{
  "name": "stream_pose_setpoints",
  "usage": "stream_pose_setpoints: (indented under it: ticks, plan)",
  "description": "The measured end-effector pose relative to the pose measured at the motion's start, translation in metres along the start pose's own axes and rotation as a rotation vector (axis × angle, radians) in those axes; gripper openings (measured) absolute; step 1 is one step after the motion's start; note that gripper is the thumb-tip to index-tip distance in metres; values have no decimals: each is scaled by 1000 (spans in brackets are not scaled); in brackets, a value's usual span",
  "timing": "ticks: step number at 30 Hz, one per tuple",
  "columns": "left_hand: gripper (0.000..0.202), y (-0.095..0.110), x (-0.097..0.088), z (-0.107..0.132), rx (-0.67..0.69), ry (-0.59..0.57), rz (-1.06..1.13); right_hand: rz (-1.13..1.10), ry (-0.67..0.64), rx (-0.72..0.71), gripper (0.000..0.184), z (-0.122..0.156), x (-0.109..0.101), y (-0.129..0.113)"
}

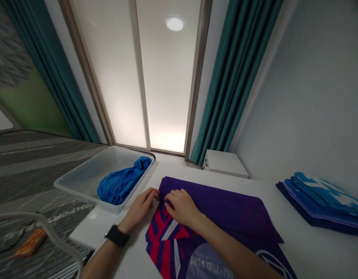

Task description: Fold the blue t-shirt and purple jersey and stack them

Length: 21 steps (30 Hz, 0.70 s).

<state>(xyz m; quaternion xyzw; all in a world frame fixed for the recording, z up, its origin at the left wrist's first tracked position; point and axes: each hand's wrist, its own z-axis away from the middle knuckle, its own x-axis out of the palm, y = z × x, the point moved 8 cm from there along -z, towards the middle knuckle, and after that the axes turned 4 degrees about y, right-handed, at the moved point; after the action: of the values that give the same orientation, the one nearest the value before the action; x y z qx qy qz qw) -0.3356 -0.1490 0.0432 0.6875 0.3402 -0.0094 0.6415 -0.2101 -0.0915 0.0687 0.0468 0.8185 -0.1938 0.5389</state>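
Purple printed jersey (219, 209) lies folded on white table (283, 248), centre to near, w/ red & navy chevron panel showing on near side. For neat work, layers want keeping square & cloth smooth under the hands. L hand (140, 207) narrow, fingertips bunched at jersey's far-left folded edge, looks like a pinch; black smartwatch (117, 235) on wrist. R hand (181, 207) half-curled just beside it, fingers (174, 198) on top of cloth, can't tell if gripping. Far left: clear plastic tub (80, 182) w/ crumpled blue garment (120, 182) inside. Right: stack of folded blue & purple garments (321, 205).
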Motion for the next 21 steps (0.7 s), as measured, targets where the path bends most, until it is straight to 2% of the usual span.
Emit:
stream_pose_setpoints:
  ticks: [4,8,9,14,21]
  plan:
    - [43,1,1,1,-4,-12,35,-8,13,117,19,-12,21,-5]
    - [41,3,2,2,0,-31,43,-25,37,226,3,-14,28,4]
    - [39,4,3,2,6,-39,49,-40,45,248,5,-14,28,7]
    - [33,10,2,1,27,-31,124,-245,103,345,8,-16,25,29]
    - [32,-10,-1,-5,-57,68,140,-560,248,398,9,-21,-1,65]
